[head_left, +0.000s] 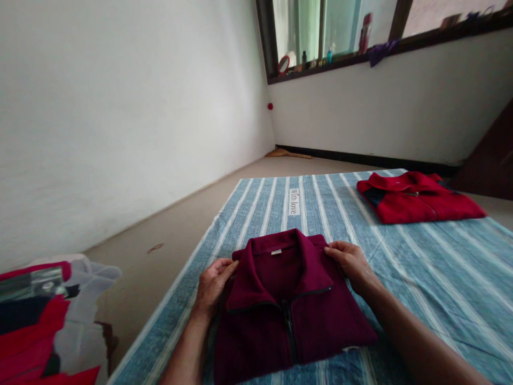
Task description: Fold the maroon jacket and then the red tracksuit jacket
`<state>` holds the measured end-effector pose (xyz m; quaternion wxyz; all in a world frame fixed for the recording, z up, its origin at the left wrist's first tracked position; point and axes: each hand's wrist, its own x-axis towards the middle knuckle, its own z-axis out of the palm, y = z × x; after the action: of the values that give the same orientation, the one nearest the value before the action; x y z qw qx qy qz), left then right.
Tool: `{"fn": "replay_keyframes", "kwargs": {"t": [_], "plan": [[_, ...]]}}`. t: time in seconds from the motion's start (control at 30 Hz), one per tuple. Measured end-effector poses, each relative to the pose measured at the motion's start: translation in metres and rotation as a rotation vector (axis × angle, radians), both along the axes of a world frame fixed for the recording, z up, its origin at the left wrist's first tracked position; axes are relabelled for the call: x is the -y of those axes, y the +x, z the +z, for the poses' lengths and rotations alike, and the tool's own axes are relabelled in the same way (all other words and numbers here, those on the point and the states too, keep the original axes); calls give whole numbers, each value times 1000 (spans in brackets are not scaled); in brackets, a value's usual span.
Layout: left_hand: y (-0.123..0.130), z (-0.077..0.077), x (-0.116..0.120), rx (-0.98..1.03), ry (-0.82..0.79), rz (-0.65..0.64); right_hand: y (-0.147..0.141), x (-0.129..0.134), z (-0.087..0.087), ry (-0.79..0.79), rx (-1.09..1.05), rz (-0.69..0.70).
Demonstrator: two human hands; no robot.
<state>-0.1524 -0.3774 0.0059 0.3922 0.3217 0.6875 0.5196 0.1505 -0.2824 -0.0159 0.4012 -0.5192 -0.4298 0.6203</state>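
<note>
A maroon zip-up jacket (328, 321) lies folded on the striped blue cloth, its collar spread at the far end and a dark zipper running down the middle. My left hand (214, 283) pinches its left shoulder edge between thumb and fingers. On the other side, my right hand (348, 262) grips the right shoulder edge the same way. A small pale label shows inside the neck. The underside of the jacket is hidden.
A folded red jacket (420, 200) with dark shoulders rests at the far right of the striped cloth (256, 214). Red and dark garments (36, 331) fill a translucent plastic bag (86, 299) at lower left. A broom (286, 153) lies by the wall corner. Bottles line the window sill.
</note>
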Motion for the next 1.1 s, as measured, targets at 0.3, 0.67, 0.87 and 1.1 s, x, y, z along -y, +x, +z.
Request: {"fn": "replay_keyframes", "kwargs": {"t": [0.3,0.67,0.87,1.1], "plan": [[-1,-1,0,-16,-7,-7,-1,2,5,-27,-29,-8],[0,0,0,7,-6,-2,-1,1,2,-14,-34,-14],[-2,-3,-1,2,1,-9,0,0,1,-9,-24,-10],[-2,-2,-1,4,2,-14,-1,2,6,-40,-40,-9]]}}
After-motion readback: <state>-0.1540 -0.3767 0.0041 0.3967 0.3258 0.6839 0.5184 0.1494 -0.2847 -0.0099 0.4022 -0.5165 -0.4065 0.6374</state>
